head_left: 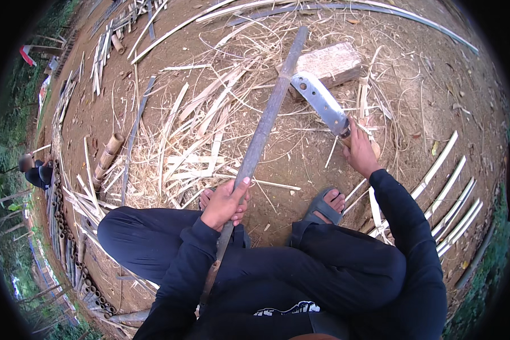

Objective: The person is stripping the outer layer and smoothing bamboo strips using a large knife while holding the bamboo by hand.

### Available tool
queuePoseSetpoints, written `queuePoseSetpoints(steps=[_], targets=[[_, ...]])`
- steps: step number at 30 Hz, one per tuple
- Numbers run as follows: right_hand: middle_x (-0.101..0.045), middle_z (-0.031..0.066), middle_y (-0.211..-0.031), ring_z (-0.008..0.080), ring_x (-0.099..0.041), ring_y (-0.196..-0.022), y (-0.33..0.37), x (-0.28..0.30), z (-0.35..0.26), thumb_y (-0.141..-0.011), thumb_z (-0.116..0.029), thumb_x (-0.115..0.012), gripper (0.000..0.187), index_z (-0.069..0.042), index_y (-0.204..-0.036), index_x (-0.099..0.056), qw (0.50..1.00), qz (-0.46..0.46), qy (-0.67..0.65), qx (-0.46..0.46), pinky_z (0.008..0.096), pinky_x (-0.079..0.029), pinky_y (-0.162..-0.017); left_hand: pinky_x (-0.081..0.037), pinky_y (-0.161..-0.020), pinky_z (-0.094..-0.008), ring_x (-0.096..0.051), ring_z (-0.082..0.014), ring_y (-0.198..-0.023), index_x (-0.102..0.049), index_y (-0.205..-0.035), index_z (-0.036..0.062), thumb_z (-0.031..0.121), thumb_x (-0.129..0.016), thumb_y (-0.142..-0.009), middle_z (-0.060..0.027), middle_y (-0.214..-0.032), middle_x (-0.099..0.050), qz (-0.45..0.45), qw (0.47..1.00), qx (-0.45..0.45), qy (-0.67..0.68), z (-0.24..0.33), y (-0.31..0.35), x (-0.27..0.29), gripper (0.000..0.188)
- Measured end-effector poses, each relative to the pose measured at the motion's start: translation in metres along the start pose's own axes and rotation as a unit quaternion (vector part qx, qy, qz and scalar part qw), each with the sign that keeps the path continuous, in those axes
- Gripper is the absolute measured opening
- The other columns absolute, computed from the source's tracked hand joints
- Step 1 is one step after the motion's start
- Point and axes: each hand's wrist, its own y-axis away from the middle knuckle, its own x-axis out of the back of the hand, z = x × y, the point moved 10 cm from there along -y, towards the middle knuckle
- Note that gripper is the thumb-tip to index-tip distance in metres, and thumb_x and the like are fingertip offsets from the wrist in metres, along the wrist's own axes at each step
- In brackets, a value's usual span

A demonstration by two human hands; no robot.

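Observation:
My left hand [225, 204] is wrapped round a long grey-brown bamboo strip [262, 133] near my left knee. The strip slants up and away from my lap, its far end beside a wooden block [330, 63] on the ground. In my right hand [360, 149] is the wooden handle of a cleaver [321, 102], its broad steel blade pierced with several holes. The blade's tip meets or overlaps the strip just in front of the block; whether it cuts in, I cannot tell.
Bamboo shavings [209, 107] cover the dirt between my sandalled feet [324, 206] and beyond. Pale split strips [445, 198] lie at the right. A bamboo tube [109, 156] rests at the left, and stacked bamboo poles [68, 255] line the edge near another person [37, 171].

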Motion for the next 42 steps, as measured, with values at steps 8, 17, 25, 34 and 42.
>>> queuePoseSetpoints(steps=[8,17,25,34,42], targets=[[-0.061,0.0266,-0.112,0.0432,-0.063,-0.096,0.007,0.073,0.003,-0.083,-0.018,-0.065,0.075,-0.013,-0.149,-0.030,0.998,0.051,-0.047,0.004,0.0497,-0.052,-0.083,-0.034,-0.035,-0.0249,-0.034,-0.0069,-0.037,-0.044,-0.091,0.0079,0.054,-0.048,-0.101,0.0014,-0.055,-0.037,-0.030,0.999,0.029,0.027,-0.009,0.000,-0.003,0.047],[-0.066,0.0213,-0.085,0.0388,-0.067,-0.068,-0.001,0.102,-0.014,-0.093,-0.031,-0.063,0.048,-0.026,-0.140,-0.053,0.997,0.065,0.029,-0.022,0.0465,-0.053,-0.062,-0.033,-0.035,-0.0249,-0.034,-0.0072,-0.037,-0.044,-0.090,0.0072,0.051,-0.048,-0.102,0.0016,-0.055,-0.037,-0.037,0.998,0.038,0.045,-0.011,0.003,-0.001,0.046],[-0.054,0.0056,-0.074,0.0135,-0.054,-0.046,0.022,0.094,-0.121,-0.095,-0.032,-0.063,0.049,-0.028,-0.143,-0.052,0.981,0.049,0.057,0.179,0.0290,-0.050,-0.040,-0.033,-0.035,-0.0256,-0.034,-0.0075,-0.036,-0.044,-0.088,0.0067,0.048,-0.049,-0.103,0.0015,-0.054,-0.037,-0.028,0.999,0.015,0.024,-0.016,-0.003,-0.009,0.044],[-0.059,0.0098,-0.069,0.0253,-0.061,-0.049,-0.044,0.093,-0.088,-0.098,-0.033,-0.059,0.042,-0.027,-0.139,-0.055,0.988,0.053,0.008,0.146,0.0389,-0.053,-0.048,-0.034,-0.036,-0.0253,-0.033,-0.0075,-0.037,-0.044,-0.089,0.0071,0.048,-0.049,-0.103,0.0007,-0.055,-0.036,-0.061,0.996,0.048,0.049,-0.038,0.007,-0.008,0.043],[-0.061,0.0102,-0.068,0.0230,-0.063,-0.050,-0.029,0.093,-0.150,-0.095,-0.035,-0.061,0.044,-0.026,-0.138,-0.057,0.957,0.003,0.094,0.275,0.0376,-0.053,-0.047,-0.034,-0.035,-0.0256,-0.035,-0.0078,-0.037,-0.045,-0.088,0.0061,0.048,-0.049,-0.103,0.0006,-0.054,-0.039,-0.001,1.000,0.003,-0.017,-0.031,0.008,-0.001,0.044]])
